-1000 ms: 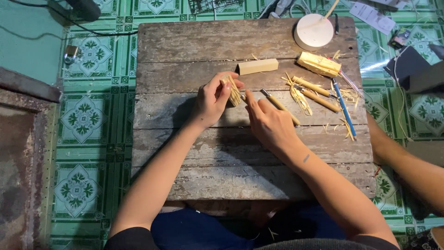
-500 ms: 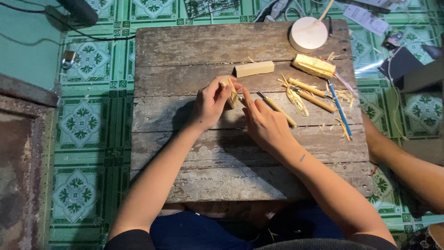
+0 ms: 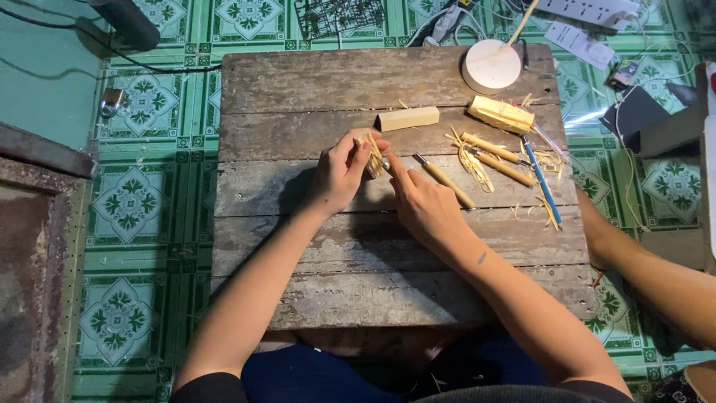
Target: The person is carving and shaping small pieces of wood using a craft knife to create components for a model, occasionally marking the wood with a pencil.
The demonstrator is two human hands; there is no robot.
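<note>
The left hand (image 3: 341, 170) grips a small wood piece (image 3: 368, 151) above the desk (image 3: 313, 82). The right hand (image 3: 421, 201) is closed on a knife (image 3: 385, 162), its tip against the piece. Just right lies a wooden-handled tool (image 3: 446, 180), then shavings (image 3: 473, 163) and a blue pen (image 3: 540, 179). A pale block (image 3: 407, 119) lies behind the hands, a white lamp base (image 3: 491, 66) further back.

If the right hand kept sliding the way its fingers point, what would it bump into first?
The right hand points up-left, straight at the small carved wood piece in the left hand; it already seems to touch it.
</note>
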